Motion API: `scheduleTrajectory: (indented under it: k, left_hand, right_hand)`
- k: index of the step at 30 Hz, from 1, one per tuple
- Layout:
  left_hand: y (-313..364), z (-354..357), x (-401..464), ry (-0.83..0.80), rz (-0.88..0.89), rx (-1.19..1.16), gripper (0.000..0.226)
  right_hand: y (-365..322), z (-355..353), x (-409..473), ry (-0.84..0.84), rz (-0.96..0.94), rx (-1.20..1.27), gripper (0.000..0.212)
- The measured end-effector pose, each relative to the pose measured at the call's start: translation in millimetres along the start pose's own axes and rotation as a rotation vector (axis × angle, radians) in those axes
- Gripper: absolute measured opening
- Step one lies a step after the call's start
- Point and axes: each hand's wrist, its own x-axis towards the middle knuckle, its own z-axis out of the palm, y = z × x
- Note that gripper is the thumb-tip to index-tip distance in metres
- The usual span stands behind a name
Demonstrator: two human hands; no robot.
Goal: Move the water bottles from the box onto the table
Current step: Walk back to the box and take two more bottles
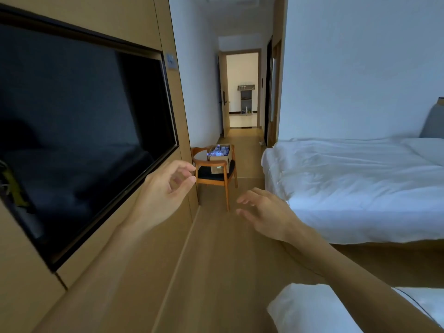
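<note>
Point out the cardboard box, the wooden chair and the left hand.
cardboard box (219, 157): head view, on its front wall.
wooden chair (211, 162): head view, on its curved backrest.
left hand (165, 188): head view, on the palm.

You cannot count the water bottles (218, 150) in the box (221, 156); they are too small and blurred. The chair (214, 173) back hides the box's lower part. The television (79, 131) is cut off at the left edge, the bed (355, 186) at the right. The left hand (165, 188) covers the chair's left side.
</note>
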Motion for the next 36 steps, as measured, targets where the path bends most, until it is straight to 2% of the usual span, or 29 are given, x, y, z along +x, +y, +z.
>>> scheduleTrajectory:
  k: [11, 20, 36]
  left_hand:
    - [-125.5, 92.0, 138.4, 0.014, -0.012, -0.008, 0.016]
    - [-237.9, 148.7, 297.5, 0.002, 0.029, -0.048, 0.015]
    - [-406.4, 303.9, 520.3, -0.066, 0.031, -0.056, 0.015]
  right_hand:
    - [120.5, 59.9, 159.5, 0.001, -0.02, -0.023, 0.024]
    - [200.3, 90.5, 319.7, 0.029, 0.013, -0.01, 0.017]
    - [383.9, 173.4, 548.2, 0.006, 0.082, 0.024, 0.028]
